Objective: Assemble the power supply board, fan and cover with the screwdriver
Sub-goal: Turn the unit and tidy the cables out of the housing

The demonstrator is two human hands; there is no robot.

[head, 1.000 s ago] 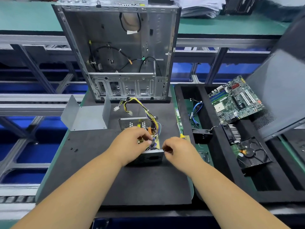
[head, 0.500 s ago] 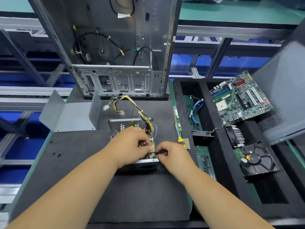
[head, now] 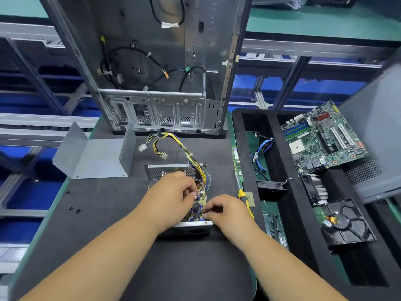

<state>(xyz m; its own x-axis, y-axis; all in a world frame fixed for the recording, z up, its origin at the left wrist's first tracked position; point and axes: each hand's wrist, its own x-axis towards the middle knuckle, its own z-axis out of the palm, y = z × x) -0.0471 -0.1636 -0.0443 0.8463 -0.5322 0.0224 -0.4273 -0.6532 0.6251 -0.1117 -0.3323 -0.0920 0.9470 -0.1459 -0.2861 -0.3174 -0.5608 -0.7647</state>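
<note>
Closing in since a second ago, my right hand [head: 225,210] now pinches a thin dark piece over the power supply board [head: 198,200] mid-mat, while my curled left hand [head: 173,192] steadies it, so fastening looks imminent

Bright, even overhead lighting with soft, faint shadows on the black foam mat [head: 91,235], mild glare on the metal computer case [head: 165,61], motion blur across the whole frame, and wide-angle bending of the conveyor rails [head: 32,127] toward the edges.
</note>
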